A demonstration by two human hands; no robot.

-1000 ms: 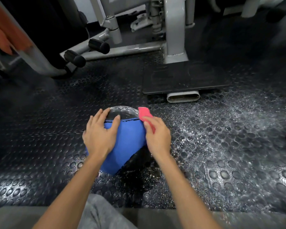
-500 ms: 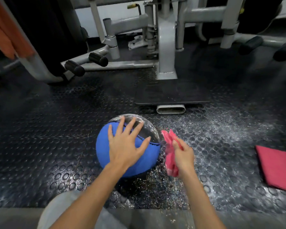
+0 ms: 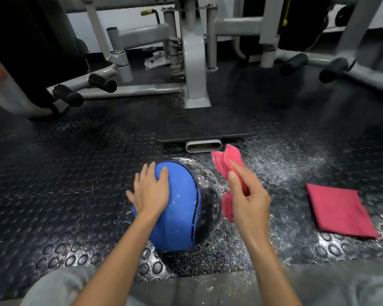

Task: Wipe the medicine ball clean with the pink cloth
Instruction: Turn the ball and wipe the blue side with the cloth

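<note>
Left hand [image 3: 149, 191] flat on medicine ball [image 3: 182, 208]; right hand [image 3: 248, 200] tight around pink cloth [image 3: 226, 161], seemingly just beside

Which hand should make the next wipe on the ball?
Right. The right hand grips the cloth beside the ball, at its speckled black side; the left hand lies flat on its blue side, steadying it.

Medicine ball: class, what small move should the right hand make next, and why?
Probably bring the right hand leftward to press the pink cloth onto the speckled black panel of the medicine ball. The cloth is held beside the ball, white specks cover that panel, and the left hand steadies the blue side.
</note>
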